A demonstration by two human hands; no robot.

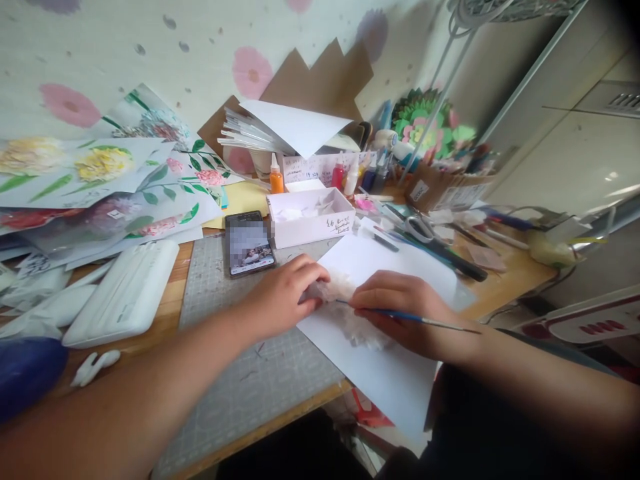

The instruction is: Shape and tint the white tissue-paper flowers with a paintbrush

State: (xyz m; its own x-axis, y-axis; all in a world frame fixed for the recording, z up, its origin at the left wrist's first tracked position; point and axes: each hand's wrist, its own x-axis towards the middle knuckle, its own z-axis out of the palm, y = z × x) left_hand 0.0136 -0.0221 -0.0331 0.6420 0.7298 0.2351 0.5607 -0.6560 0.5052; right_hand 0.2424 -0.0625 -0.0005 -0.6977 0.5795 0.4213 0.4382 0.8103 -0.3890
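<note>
My left hand [280, 293] is closed on a small white crinkled paper piece [334, 288], pinching it over a white sheet of paper [395, 267]. My right hand [400, 307] holds a thin blue-handled brush [420, 320], with its tip pointing left at the white piece. More white crinkled paper [365, 337] lies under my right hand. The sheet lies on a grey cutting mat [270, 373] on a wooden desk.
A phone [249, 243] and an open white box [310, 217] lie behind my hands. Scissors [417, 227], pens, small paint bottles [277, 177] and cardboard boxes crowd the back right. Flower prints [100, 173] and a white case [123, 293] lie at the left.
</note>
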